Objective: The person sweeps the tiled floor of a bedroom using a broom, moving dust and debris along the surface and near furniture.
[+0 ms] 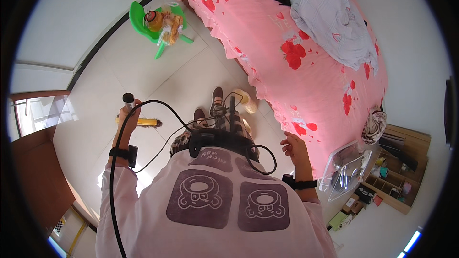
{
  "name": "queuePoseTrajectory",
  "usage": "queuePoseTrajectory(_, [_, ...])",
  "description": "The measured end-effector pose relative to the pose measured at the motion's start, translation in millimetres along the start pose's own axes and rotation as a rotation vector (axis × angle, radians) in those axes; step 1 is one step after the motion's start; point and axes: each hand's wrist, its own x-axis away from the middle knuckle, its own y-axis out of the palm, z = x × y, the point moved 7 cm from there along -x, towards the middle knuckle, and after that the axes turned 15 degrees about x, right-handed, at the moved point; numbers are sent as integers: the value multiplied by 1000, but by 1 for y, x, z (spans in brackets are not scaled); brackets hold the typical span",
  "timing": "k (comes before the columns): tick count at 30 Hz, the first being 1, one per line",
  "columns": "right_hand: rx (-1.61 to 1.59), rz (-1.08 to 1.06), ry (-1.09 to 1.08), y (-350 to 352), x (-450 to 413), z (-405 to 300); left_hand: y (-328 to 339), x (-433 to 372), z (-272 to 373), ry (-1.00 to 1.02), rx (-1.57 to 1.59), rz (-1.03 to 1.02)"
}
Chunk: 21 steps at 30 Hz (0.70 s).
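My left hand [132, 119] is closed around a pale pole with a black end cap [128, 97]. Below that hand, a yellow brush head with dark bristles [145, 122] is at the floor; it looks like a broom's, though the pole's join to it is hidden. My right hand [298, 150] holds nothing. Its fingers are loosely bent and apart, beside the edge of a bed with a pink rose-print cover [265, 61]. How far above the bed it hangs I cannot tell.
A green child's chair [136, 16] holds a jar and bagged food. Cream clogs [247, 103] stand near my feet. A plaid garment [330, 18] lies on the bed, dark hair beside it. A wooden organizer [408, 186] stands right. Black cables [114, 186] hang around me.
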Motion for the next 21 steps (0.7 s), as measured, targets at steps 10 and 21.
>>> queuePoseTrajectory(10, [-142,-21,-21,4,-13,27,18,-16,18,-107,130,-3])
queuePoseTrajectory(21, [189,-93,-87,-24,-9,-30,54,35,43,-8,101,42])
